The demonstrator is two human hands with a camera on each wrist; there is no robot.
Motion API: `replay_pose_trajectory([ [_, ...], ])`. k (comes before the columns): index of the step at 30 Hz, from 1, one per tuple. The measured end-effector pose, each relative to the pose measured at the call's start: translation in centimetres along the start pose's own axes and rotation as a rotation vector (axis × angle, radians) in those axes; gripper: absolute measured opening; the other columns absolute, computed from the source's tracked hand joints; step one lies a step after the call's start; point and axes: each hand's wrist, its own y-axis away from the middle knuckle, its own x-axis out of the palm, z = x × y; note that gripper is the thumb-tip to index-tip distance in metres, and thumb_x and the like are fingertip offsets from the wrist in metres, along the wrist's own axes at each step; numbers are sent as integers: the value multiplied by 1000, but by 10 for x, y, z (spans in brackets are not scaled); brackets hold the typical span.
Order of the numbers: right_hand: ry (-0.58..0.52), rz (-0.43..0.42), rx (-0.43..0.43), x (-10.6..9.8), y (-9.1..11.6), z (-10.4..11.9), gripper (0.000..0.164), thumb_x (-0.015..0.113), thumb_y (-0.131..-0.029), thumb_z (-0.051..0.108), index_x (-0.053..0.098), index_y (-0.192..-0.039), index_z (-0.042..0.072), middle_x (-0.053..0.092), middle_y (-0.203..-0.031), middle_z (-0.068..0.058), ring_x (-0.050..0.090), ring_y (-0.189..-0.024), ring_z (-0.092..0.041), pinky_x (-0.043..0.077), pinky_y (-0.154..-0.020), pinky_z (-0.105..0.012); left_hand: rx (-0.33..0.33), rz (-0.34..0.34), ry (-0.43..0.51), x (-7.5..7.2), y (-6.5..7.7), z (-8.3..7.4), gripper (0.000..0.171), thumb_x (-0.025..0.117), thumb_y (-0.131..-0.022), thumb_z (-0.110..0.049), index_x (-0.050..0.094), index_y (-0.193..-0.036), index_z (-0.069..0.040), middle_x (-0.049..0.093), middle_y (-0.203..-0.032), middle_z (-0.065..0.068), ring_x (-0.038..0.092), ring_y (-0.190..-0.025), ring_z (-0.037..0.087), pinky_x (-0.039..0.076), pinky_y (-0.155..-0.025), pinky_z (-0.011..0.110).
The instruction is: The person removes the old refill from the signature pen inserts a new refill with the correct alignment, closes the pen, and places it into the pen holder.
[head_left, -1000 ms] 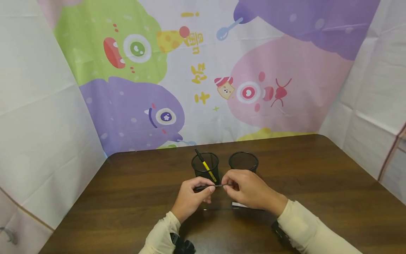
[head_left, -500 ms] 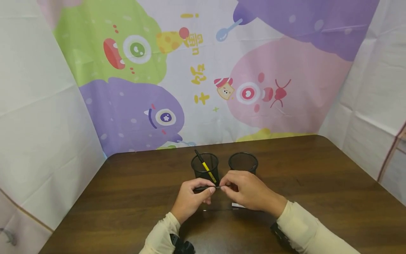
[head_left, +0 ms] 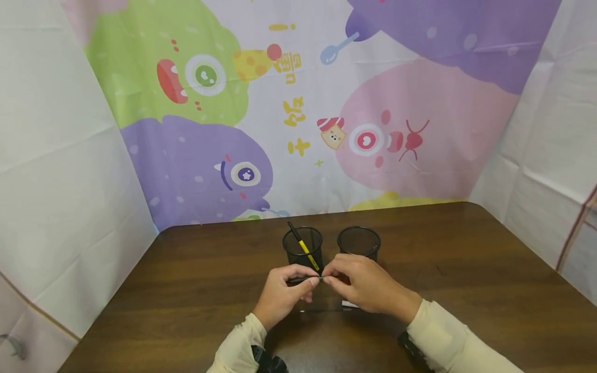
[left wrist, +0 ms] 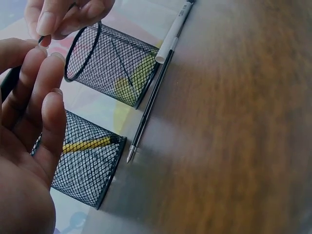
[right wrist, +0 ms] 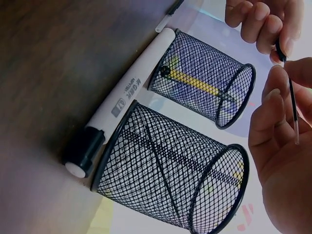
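My left hand (head_left: pixel 284 292) holds a slim black pen piece (left wrist: pixel 10 84), mostly hidden by the fingers. My right hand (head_left: pixel 366 282) pinches a thin pen refill (right wrist: pixel 294 107) between thumb and fingers. The refill's clear end sticks out past the right fingers, and its other end meets the black tip at my left fingertips. Both sets of fingertips nearly touch in the head view. Below them on the table lie a white pen barrel (right wrist: pixel 129 87), with a black end and printed "0.7", and a second refill (left wrist: pixel 148 107) with a metal tip.
Two black mesh pen cups stand behind the hands. The left cup (head_left: pixel 303 254) has a yellow and black pen (head_left: pixel 305 248) leaning in it; the right cup (head_left: pixel 359 241) contains a thin dark stick (right wrist: pixel 161 170). A cartoon-print cloth (head_left: pixel 298 191) hangs behind the table.
My right fingertips have moved left, up to the left fingertips, so less of the refill shows between them. The left hand stays nearly in place.
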Motion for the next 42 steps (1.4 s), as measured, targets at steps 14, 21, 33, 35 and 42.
replay_pose_trajectory([
  [14,12,-4,-14,0,1,0,3,70,-96,16,73,-97,18,56,-85,16,52,-68,-6,46,-60,-19,-20,6,-4,3,0,-4,15,75,-92,-12,74,-101,0,69,-86,29,68,-60,18,60,-60,35],
  [21,-3,27,-17,-1,0,0,3,70,-96,15,72,-97,17,55,-86,15,52,-68,-6,46,-60,-19,-13,15,11,3,0,-3,16,75,-92,-11,73,-101,3,69,-89,31,69,-61,19,61,-61,37],
  [33,-35,74,-10,0,-1,3,8,67,-99,22,68,-96,15,55,-87,14,50,-72,-3,47,-62,-19,-16,30,13,3,1,-4,13,74,-92,-11,75,-99,-1,69,-87,29,69,-61,19,60,-60,36],
  [35,-33,71,-7,-1,-1,2,5,69,-97,20,69,-97,15,56,-86,14,51,-72,-4,47,-62,-19,-11,34,18,3,1,-4,12,74,-93,-10,75,-100,-1,70,-85,26,69,-61,19,60,-60,37],
  [42,-27,87,0,-2,-1,0,10,75,-92,16,70,-100,16,59,-88,14,57,-75,-7,50,-65,-20,2,28,14,3,1,-3,12,74,-92,-11,74,-99,-1,69,-85,30,69,-61,20,61,-60,39],
])
